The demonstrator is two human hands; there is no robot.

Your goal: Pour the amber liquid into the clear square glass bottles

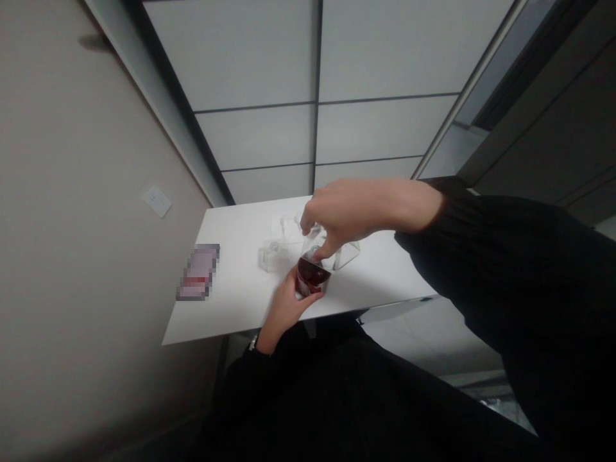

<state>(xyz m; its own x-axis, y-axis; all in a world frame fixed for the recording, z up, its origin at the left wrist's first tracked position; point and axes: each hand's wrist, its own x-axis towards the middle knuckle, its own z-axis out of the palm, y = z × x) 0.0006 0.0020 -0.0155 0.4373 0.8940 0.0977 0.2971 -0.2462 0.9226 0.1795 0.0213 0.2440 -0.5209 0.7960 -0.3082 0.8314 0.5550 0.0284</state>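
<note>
A see-through container with dark red contents stands near the front edge of the white table. My left hand is wrapped round its lower left and front side. Over the container's top, my right hand reaches in from the right, fingers and thumb curled downward. Its thumb is at the container's upper part, where a clear, pale piece shows between thumb and fingers. Whether this piece is part of the container I cannot tell.
Clear plastic pieces lie left of and behind the container, and another clear piece is on its right. A blurred-out pinkish flat item lies at the table's left. A wall is on the left; sliding panels stand behind.
</note>
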